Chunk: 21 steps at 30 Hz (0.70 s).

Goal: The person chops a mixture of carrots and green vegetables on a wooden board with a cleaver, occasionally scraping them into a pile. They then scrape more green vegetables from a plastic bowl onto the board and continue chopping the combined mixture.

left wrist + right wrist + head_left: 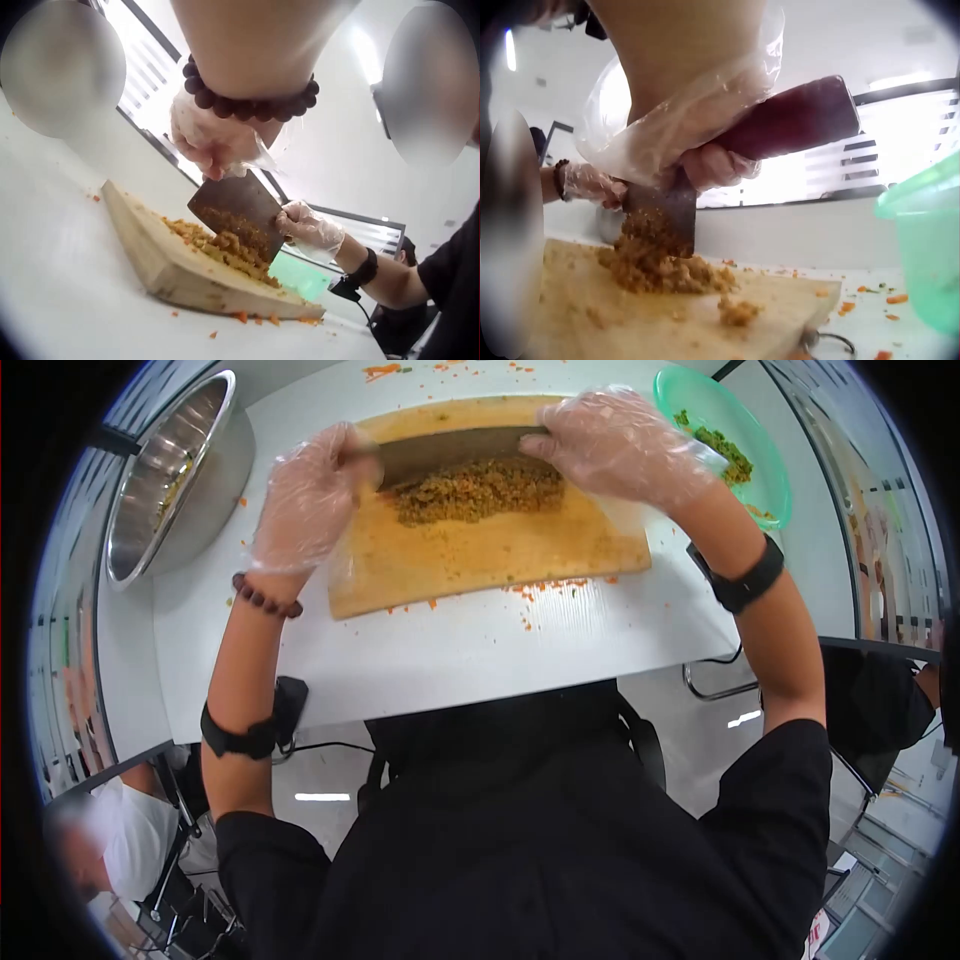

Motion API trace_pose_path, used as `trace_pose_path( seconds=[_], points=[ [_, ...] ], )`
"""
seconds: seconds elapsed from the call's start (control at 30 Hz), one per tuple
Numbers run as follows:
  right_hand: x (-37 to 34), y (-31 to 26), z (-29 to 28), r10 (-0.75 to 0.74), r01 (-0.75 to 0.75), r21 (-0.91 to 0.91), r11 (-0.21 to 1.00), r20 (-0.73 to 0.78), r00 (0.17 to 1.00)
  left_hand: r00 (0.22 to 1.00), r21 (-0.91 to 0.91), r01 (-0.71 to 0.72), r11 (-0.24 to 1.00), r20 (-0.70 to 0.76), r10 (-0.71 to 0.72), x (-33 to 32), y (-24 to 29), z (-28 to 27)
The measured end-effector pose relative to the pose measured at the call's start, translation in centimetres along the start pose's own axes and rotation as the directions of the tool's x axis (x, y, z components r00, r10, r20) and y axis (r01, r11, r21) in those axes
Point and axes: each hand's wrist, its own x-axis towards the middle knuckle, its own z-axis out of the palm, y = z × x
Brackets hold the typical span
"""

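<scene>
A cleaver point(440, 453) spans the upper part of a wooden cutting board point(490, 557), its broad blade behind a heap of finely chopped orange-brown food point(485, 492). My left hand point(308, 498), in a clear plastic glove, pinches the blade's far end. At the other end my gloved right hand point(628, 448) grips the cleaver where blade meets handle; the dark red handle point(795, 120) sticks out past it in the right wrist view. Chopped bits cling to the blade face point(236, 210) in the left wrist view. The blade's lower edge is hidden behind the heap.
A steel bowl point(200, 470) stands tilted at the left with some food inside. At the right is a green plastic basin point(772, 465) holding chopped greens point(725, 455). Orange scraps point(550, 586) lie along the board's near edge on the white table point(450, 650).
</scene>
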Motion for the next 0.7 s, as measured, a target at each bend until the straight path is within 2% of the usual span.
trace_pose_path(
  seconds=[0.13,0.23,0.33,0.43,0.53,0.63,0.7],
  points=[
    [-0.5,-0.3,-1.3,0.035,-0.037,-0.03,0.999,-0.059,0.998,0.997,-0.086,-0.046,0.995,-0.058,0.041,0.1,0.9,-0.8],
    [-0.5,-1.3,-0.6,0.087,-0.086,-0.01,0.996,0.114,0.99,0.998,-0.058,0.06,0.997,0.036,-0.058,-1.0,0.4,0.2],
    [-0.9,-1.6,-1.8,0.074,-0.074,-0.054,0.996,-0.002,0.997,1.0,-0.056,0.018,0.998,-0.008,-0.018,-1.0,1.2,-0.8],
    [-0.5,-1.9,-0.8,0.087,-0.086,-0.02,0.996,0.14,0.986,1.0,0.057,0.005,0.998,0.027,-0.006,-1.5,-0.1,0.0],
    [-1.3,-1.7,-1.0,0.039,-0.042,-0.085,0.995,-0.032,0.999,0.999,0.011,-0.043,0.999,-0.014,0.043,-1.6,1.1,-0.7],
    [-1.2,-1.7,-0.1,0.045,-0.036,-0.114,0.993,0.076,0.996,0.998,0.102,-0.049,0.994,-0.02,0.051,-1.9,-0.4,0.3],
    [-1.7,-1.7,0.0,0.024,-0.026,-0.082,0.996,-0.022,0.999,0.982,0.176,-0.165,0.971,-0.061,0.178,-1.8,0.3,-0.1]
  ],
)
